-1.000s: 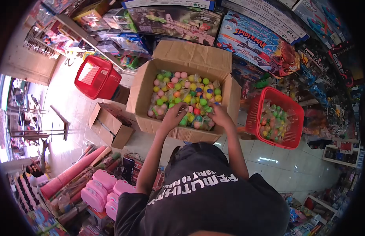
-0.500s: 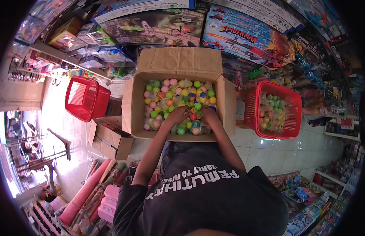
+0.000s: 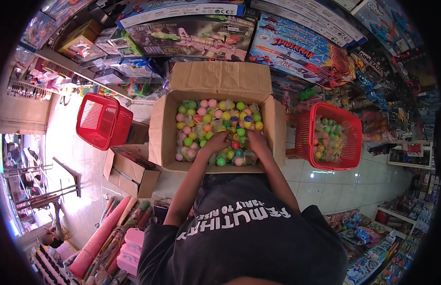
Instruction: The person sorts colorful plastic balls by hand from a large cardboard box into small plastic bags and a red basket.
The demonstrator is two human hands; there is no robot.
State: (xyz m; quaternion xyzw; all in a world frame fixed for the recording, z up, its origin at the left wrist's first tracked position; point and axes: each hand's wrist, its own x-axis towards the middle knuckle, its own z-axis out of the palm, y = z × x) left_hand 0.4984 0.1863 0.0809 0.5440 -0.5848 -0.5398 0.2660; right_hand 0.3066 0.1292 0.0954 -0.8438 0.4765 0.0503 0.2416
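An upright cardboard box point(image 3: 157, 130) with its flaps folded out holds many small coloured balls point(image 3: 212, 103), a number of them in clear plastic bags. Both my hands are inside it, close together over the near half of the balls. My left hand point(image 3: 219, 141) has its fingers curled inward; what they pinch is too small to make out. Facing it, my right hand point(image 3: 256, 141) is closed too, its fingertips mostly hidden. A red ball point(image 3: 235, 144) lies between the two hands, with a green ball point(image 3: 241, 132) just beyond.
On the right stands a red basket point(image 3: 358, 142) with bagged balls in it. Another red basket point(image 3: 98, 118) is at the left, above an open carton point(image 3: 125, 173). Boxed toys point(image 3: 296, 52) are stacked behind the box. Pink rolls point(image 3: 99, 237) lie at lower left.
The whole view has shifted slightly, so the box sits a little lower. My hands stay together over the balls, with only small finger movement.
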